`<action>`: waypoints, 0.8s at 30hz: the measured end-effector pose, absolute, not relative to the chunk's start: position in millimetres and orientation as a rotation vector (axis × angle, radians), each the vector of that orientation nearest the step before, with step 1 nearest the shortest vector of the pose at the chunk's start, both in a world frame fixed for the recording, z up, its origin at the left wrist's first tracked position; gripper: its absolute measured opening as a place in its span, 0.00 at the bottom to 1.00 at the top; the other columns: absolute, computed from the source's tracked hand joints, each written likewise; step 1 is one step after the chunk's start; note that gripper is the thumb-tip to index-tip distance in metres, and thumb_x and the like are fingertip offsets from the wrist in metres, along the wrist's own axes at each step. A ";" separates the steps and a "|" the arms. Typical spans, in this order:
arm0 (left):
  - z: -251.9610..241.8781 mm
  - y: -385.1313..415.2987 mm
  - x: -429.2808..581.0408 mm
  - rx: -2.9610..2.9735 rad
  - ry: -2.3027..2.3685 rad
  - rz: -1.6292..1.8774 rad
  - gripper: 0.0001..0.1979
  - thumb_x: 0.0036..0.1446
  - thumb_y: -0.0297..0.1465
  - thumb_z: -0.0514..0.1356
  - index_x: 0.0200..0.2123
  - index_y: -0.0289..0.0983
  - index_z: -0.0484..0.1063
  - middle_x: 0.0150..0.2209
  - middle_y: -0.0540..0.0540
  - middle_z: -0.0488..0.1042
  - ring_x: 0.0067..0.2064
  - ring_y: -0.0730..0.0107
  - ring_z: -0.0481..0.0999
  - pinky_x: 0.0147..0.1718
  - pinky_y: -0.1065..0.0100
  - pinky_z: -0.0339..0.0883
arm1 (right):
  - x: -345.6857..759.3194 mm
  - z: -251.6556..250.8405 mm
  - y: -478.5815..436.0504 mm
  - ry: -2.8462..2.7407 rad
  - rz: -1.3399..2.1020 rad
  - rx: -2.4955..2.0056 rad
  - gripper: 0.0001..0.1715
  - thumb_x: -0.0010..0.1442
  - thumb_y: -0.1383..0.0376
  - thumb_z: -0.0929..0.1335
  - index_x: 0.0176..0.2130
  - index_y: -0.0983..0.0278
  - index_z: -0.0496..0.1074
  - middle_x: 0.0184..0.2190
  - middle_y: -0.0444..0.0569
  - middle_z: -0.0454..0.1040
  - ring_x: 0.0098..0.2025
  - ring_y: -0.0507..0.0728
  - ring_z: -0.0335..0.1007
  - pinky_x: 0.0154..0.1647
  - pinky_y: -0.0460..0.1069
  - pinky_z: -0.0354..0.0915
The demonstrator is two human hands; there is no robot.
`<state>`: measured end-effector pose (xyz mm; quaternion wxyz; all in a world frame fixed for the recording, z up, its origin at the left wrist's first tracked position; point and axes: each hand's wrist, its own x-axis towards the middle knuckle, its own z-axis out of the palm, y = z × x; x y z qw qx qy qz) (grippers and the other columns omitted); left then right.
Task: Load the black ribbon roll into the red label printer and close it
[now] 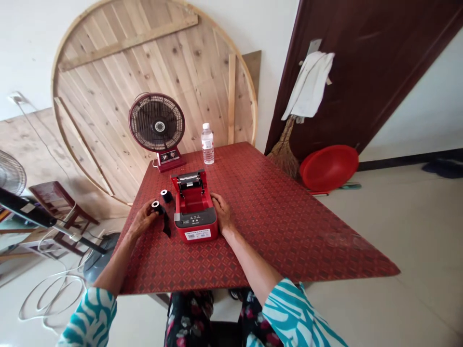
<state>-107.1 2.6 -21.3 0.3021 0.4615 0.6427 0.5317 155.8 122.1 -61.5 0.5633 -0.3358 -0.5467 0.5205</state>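
A red and black label printer (197, 219) stands on the table with its lid (188, 180) raised and its inner bay showing. My right hand (222, 212) rests against the printer's right side, fingers curved along it. To the left, my left hand (143, 218) grips a small black ribbon roll (156, 206) with a white core. A loose black strip (166, 225) trails from that roll onto the tabletop. Just behind it a second black roll (166, 195) stands by itself, close to the printer.
On the patterned red table (289, 231) a fan (157, 125) and a water bottle (207, 143) stand at the back. A round wooden panel (202, 72) leans on the wall. A broom (285, 154) and red basin (329, 167) are at right, a cable (54, 284) at left.
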 end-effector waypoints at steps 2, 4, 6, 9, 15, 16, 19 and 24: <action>-27.6 8.8 -106.4 1.230 1.751 1.456 0.33 0.39 0.39 0.68 0.49 0.34 0.68 0.48 0.39 0.74 0.51 0.53 0.72 0.51 0.55 0.63 | 155.4 -62.5 122.1 -1.288 1.222 -0.785 0.19 0.57 0.56 0.61 0.44 0.60 0.73 0.44 0.48 0.76 0.48 0.58 0.68 0.53 0.55 0.60; -28.0 11.6 -107.5 1.202 1.725 1.511 0.32 0.39 0.40 0.68 0.49 0.35 0.68 0.47 0.40 0.75 0.49 0.55 0.73 0.50 0.56 0.65 | 154.8 -63.8 123.0 -1.288 1.218 -0.778 0.19 0.57 0.57 0.61 0.43 0.60 0.73 0.44 0.48 0.76 0.48 0.58 0.69 0.52 0.54 0.61; -20.1 10.3 -106.7 1.155 1.611 1.613 0.32 0.39 0.40 0.69 0.49 0.36 0.67 0.46 0.41 0.75 0.46 0.57 0.75 0.45 0.60 0.69 | 154.0 -65.2 124.5 -1.291 1.215 -0.773 0.18 0.57 0.57 0.62 0.43 0.59 0.74 0.44 0.48 0.76 0.48 0.58 0.69 0.52 0.54 0.61; 7.5 4.5 -91.8 1.140 1.397 1.688 0.29 0.38 0.39 0.70 0.44 0.38 0.67 0.44 0.42 0.76 0.42 0.59 0.77 0.38 0.64 0.72 | 153.6 -66.6 126.0 -1.292 1.210 -0.762 0.18 0.57 0.57 0.62 0.43 0.59 0.74 0.44 0.48 0.75 0.48 0.58 0.69 0.53 0.54 0.61; 66.2 17.9 -22.6 1.617 1.432 1.216 0.22 0.46 0.35 0.66 0.45 0.36 0.71 0.42 0.43 0.77 0.43 0.62 0.75 0.43 0.64 0.69 | 153.5 -64.9 124.7 -1.298 1.201 -0.755 0.18 0.57 0.58 0.62 0.43 0.59 0.73 0.44 0.47 0.75 0.48 0.58 0.68 0.53 0.55 0.60; 70.3 24.2 -13.3 1.717 1.481 1.124 0.21 0.47 0.35 0.66 0.45 0.36 0.72 0.41 0.44 0.77 0.43 0.62 0.75 0.44 0.64 0.68 | 153.1 -64.5 124.6 -1.299 1.195 -0.755 0.18 0.57 0.58 0.62 0.43 0.59 0.73 0.44 0.47 0.75 0.48 0.57 0.68 0.53 0.54 0.61; 73.1 44.5 2.8 1.884 1.546 0.898 0.20 0.47 0.34 0.64 0.46 0.36 0.71 0.40 0.45 0.77 0.41 0.64 0.75 0.42 0.64 0.68 | 151.5 -64.2 125.3 -1.304 1.171 -0.759 0.17 0.57 0.58 0.61 0.42 0.59 0.74 0.42 0.47 0.76 0.47 0.57 0.69 0.52 0.54 0.61; 73.8 70.9 4.5 2.036 1.765 0.570 0.15 0.46 0.31 0.63 0.40 0.37 0.73 0.35 0.46 0.77 0.37 0.64 0.76 0.37 0.66 0.69 | 150.6 -64.2 126.5 -1.312 1.125 -0.740 0.16 0.57 0.59 0.61 0.41 0.59 0.74 0.42 0.48 0.75 0.47 0.57 0.69 0.52 0.54 0.61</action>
